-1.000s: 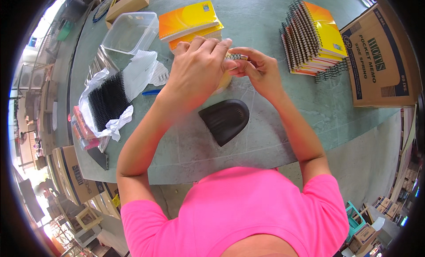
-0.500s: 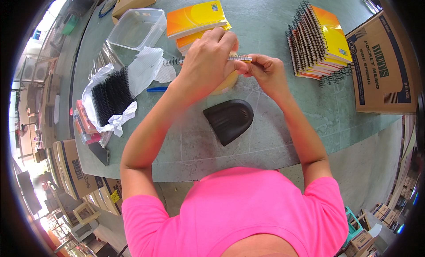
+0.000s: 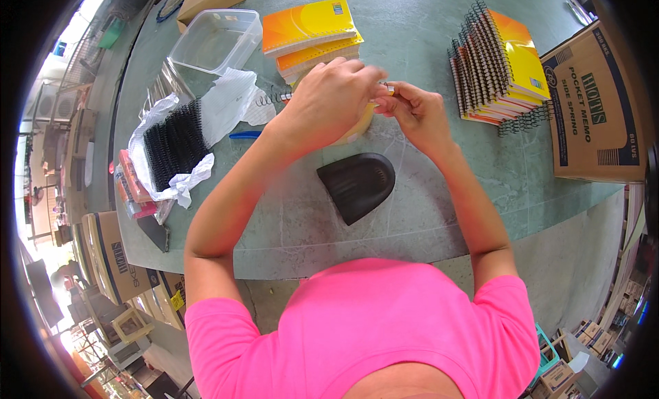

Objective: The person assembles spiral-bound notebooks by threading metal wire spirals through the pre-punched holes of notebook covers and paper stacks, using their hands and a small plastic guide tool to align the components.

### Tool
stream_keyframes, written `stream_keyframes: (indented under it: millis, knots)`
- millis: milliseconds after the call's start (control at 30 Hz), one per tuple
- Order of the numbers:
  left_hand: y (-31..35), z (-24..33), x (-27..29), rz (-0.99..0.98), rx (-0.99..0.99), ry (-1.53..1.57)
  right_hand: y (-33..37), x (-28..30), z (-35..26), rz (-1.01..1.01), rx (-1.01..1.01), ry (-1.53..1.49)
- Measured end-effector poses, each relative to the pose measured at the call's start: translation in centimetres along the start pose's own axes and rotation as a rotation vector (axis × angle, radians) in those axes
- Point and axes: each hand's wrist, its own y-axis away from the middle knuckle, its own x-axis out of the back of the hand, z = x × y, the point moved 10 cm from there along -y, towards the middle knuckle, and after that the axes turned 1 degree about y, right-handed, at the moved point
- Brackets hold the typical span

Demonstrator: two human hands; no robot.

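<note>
Over the far middle of the table, both my hands are at a small memo pad (image 3: 390, 90) held edge-up and mostly hidden by them. My left hand (image 3: 329, 100) is bent over its bound edge, fingers curled. A dark wire spiral (image 3: 270, 98) sticks out to the left from under this hand. With thumb and fingers my right hand (image 3: 420, 114) pinches the pad's right end. Beneath the hands shows a rounded pale yellow thing (image 3: 358, 130), partly covered. Just beyond them lies a stack of orange-yellow memo pads (image 3: 309, 28) without spirals.
Spiral-bound pads (image 3: 504, 62) are stacked at right, beside a cardboard box (image 3: 594, 104). At left, black spirals (image 3: 177, 145) lie in white paper near a clear plastic tub (image 3: 216, 42) and a blue tool (image 3: 244, 134). A black curved block (image 3: 357, 186) rests nearer me.
My left hand has moved slightly right along the pad's edge, covering more of it. The right hand keeps its pinch at the end. The view has shifted a little.
</note>
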Motion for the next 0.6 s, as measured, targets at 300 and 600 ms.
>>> stream_keyframes:
  millis: [300,600]
  knots:
    - [-0.4,0.5,0.7,0.094,0.0,0.068,-0.2,0.0,1.7,0.046,-0.033,-0.076]
    - [-0.5,1.0,-0.2,0.092,-0.05,0.186,-0.1,0.3,0.3,0.01,-0.064,0.052]
